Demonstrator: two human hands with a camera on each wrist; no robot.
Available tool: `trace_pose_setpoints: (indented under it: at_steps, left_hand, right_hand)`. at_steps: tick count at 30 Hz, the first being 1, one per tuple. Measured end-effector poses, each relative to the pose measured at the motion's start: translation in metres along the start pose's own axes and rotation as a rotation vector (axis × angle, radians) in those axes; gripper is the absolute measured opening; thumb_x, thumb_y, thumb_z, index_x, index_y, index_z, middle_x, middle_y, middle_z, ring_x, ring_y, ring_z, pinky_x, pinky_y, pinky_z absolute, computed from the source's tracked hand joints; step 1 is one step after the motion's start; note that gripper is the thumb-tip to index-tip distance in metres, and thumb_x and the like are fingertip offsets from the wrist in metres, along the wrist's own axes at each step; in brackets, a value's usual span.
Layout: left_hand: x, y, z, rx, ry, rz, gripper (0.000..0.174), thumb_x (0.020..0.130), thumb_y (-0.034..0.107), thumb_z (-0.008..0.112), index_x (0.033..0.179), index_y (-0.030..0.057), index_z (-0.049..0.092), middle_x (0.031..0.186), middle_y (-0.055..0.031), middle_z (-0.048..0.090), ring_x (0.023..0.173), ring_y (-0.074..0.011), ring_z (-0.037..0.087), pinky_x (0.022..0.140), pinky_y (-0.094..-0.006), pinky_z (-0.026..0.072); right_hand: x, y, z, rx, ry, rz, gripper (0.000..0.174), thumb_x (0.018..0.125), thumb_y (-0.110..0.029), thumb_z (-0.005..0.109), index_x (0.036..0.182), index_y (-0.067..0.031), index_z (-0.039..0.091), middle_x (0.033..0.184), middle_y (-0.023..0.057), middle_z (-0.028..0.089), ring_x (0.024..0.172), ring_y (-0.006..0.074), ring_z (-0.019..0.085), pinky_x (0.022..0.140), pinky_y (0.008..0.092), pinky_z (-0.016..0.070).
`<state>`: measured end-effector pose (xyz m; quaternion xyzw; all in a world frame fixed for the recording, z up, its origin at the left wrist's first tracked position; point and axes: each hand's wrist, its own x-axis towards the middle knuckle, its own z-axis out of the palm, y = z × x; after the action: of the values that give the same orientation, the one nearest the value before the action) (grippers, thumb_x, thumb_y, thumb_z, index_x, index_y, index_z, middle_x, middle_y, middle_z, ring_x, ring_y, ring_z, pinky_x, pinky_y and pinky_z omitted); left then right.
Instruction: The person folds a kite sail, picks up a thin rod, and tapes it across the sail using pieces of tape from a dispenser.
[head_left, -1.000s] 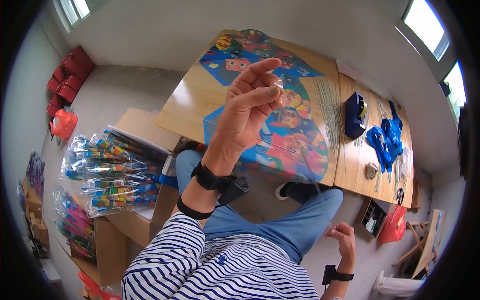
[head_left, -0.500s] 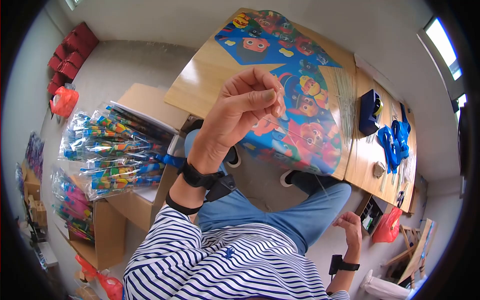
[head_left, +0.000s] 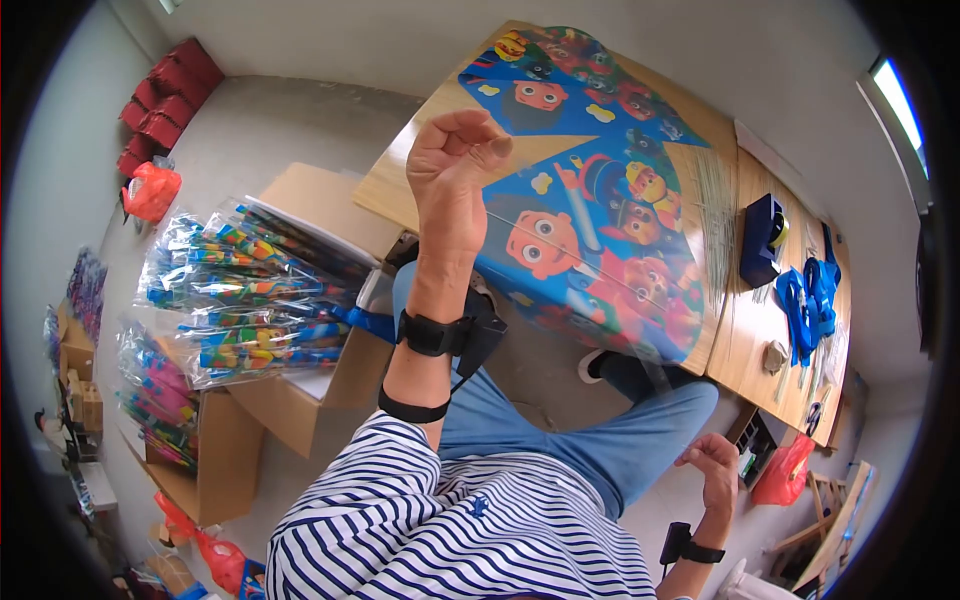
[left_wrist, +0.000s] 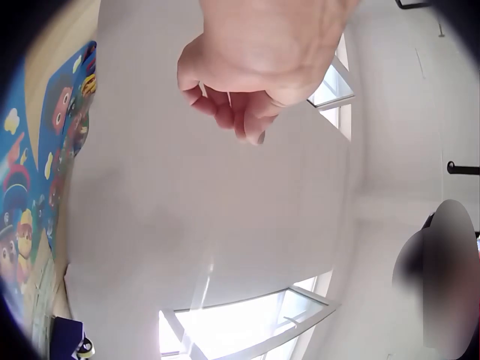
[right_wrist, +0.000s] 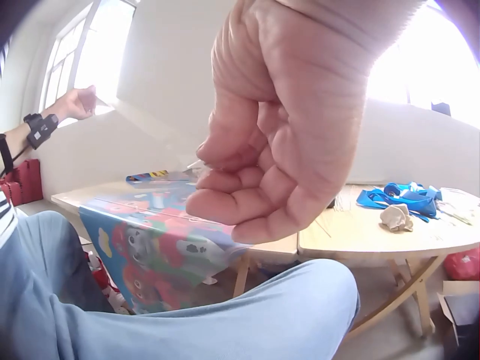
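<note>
My left hand (head_left: pixel 455 175) is raised above the left edge of a blue cartoon-printed sheet (head_left: pixel 540 245), its thumb and curled fingers pinching one end of a strip of clear tape (right_wrist: pixel 142 124). The strip runs taut across to my right hand (right_wrist: pixel 270 142), low beside the right knee, where its pale end shows between thumb and fingers. In the head view the tape is a faint streak over the sheet and knee. The sheet lies spread on the wooden table and drapes over its front edge.
A dark blue tape dispenser (head_left: pixel 762 240), blue ribbon (head_left: pixel 808 300), thin rods (head_left: pixel 716 220) and scissors (head_left: pixel 814 412) lie on the table's right part. Cardboard boxes (head_left: pixel 230 450) with plastic-wrapped colourful bundles (head_left: pixel 265 290) stand at left on the floor. A red bag (head_left: pixel 785 470) sits at right.
My left hand has moved left, from over the sheet to its left edge, drawing its end of the tape away. The head view has shifted; the right hand stays low beside the knee.
</note>
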<state>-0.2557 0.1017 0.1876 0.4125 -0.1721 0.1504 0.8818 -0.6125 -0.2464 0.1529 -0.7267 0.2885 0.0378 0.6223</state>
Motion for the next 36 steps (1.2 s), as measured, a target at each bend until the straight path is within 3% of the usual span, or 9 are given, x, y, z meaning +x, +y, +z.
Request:
trace_pose_setpoints:
  at_steps: [6, 9, 15, 17, 19, 21, 25, 28, 36]
  left_hand:
    - [0.002, 0.014, -0.013, -0.146, -0.109, -0.216, 0.039, 0.084, -0.006, 0.074, 0.120, 0.0023, 0.061, 0.093, -0.0068, 0.070, 0.087, -0.0161, 0.067, 0.085, -0.0300, 0.0538]
    - [-0.003, 0.025, -0.006, -0.033, -0.092, -0.118, 0.042, 0.083, -0.006, 0.075, 0.121, 0.0017, 0.061, 0.091, -0.0079, 0.070, 0.087, -0.0166, 0.067, 0.084, -0.0314, 0.0536]
    - [-0.034, 0.079, 0.042, 0.162, -0.307, 0.329, 0.051, 0.082, 0.002, 0.078, 0.127, 0.0010, 0.054, 0.086, -0.0095, 0.071, 0.083, -0.0244, 0.066, 0.078, -0.0357, 0.0508]
    - [-0.029, 0.103, 0.045, 0.262, -0.605, 0.642, 0.061, 0.082, 0.010, 0.081, 0.132, 0.0053, 0.046, 0.083, -0.0070, 0.071, 0.081, -0.0259, 0.066, 0.069, -0.0375, 0.0485]
    - [-0.042, 0.117, 0.052, 0.296, -0.715, 0.786, 0.068, 0.082, 0.013, 0.082, 0.136, 0.0076, 0.041, 0.082, -0.0063, 0.072, 0.080, -0.0268, 0.066, 0.064, -0.0383, 0.0471]
    - [-0.048, 0.113, 0.056, 0.275, -0.683, 0.738, 0.064, 0.083, 0.011, 0.082, 0.134, 0.0057, 0.043, 0.084, -0.0075, 0.072, 0.079, -0.0264, 0.066, 0.065, -0.0374, 0.0480]
    - [-0.052, 0.095, 0.063, 0.097, -0.327, 0.160, 0.037, 0.083, 0.003, 0.080, 0.115, -0.0034, 0.062, 0.084, -0.0087, 0.068, 0.080, -0.0200, 0.065, 0.074, -0.0322, 0.0527]
    - [-0.045, 0.080, 0.045, 0.129, -0.267, -0.029, 0.035, 0.083, 0.004, 0.080, 0.113, -0.0034, 0.065, 0.085, -0.0082, 0.069, 0.082, -0.0181, 0.065, 0.075, -0.0307, 0.0530]
    - [-0.041, 0.061, 0.025, 0.048, -0.222, -0.184, 0.014, 0.087, 0.003, 0.076, 0.095, 0.0017, 0.064, 0.089, -0.0099, 0.069, 0.089, -0.0193, 0.066, 0.086, -0.0332, 0.0526]
  right_hand:
    - [0.007, 0.002, 0.000, -0.020, 0.007, -0.003, 0.003, 0.077, 0.004, 0.060, 0.080, 0.0041, 0.061, 0.071, 0.0092, 0.064, 0.067, 0.0202, 0.066, 0.070, 0.0323, 0.0547]
    - [0.015, 0.007, -0.003, -0.111, 0.019, 0.003, 0.003, 0.077, 0.004, 0.059, 0.079, 0.0043, 0.061, 0.069, 0.0088, 0.063, 0.065, 0.0195, 0.065, 0.068, 0.0317, 0.0541]
    - [0.035, 0.019, -0.006, -0.332, 0.074, -0.017, 0.003, 0.076, 0.002, 0.059, 0.077, 0.0044, 0.060, 0.067, 0.0083, 0.063, 0.062, 0.0184, 0.066, 0.062, 0.0313, 0.0523]
    - [0.036, 0.024, -0.007, -0.370, 0.099, -0.021, 0.003, 0.076, 0.001, 0.059, 0.076, 0.0044, 0.060, 0.067, 0.0080, 0.062, 0.061, 0.0183, 0.066, 0.061, 0.0313, 0.0521]
    - [0.038, 0.028, -0.010, -0.406, 0.106, -0.016, 0.003, 0.076, 0.001, 0.059, 0.076, 0.0043, 0.060, 0.066, 0.0077, 0.062, 0.061, 0.0181, 0.066, 0.061, 0.0314, 0.0522]
    - [0.038, 0.032, -0.010, -0.411, 0.118, -0.034, 0.001, 0.076, 0.003, 0.059, 0.075, 0.0032, 0.059, 0.065, 0.0076, 0.061, 0.060, 0.0182, 0.065, 0.061, 0.0304, 0.0525]
    - [0.035, 0.037, -0.014, -0.338, 0.160, -0.016, 0.002, 0.077, 0.004, 0.059, 0.075, 0.0022, 0.058, 0.066, 0.0070, 0.060, 0.061, 0.0178, 0.064, 0.061, 0.0296, 0.0522]
    - [0.032, 0.039, -0.017, -0.351, 0.154, -0.028, 0.003, 0.079, 0.004, 0.058, 0.076, 0.0018, 0.057, 0.067, 0.0065, 0.060, 0.061, 0.0176, 0.063, 0.061, 0.0293, 0.0519]
    - [0.032, 0.041, -0.018, -0.310, 0.134, -0.039, 0.004, 0.079, 0.005, 0.057, 0.077, 0.0015, 0.057, 0.068, 0.0065, 0.060, 0.062, 0.0175, 0.063, 0.062, 0.0288, 0.0516]
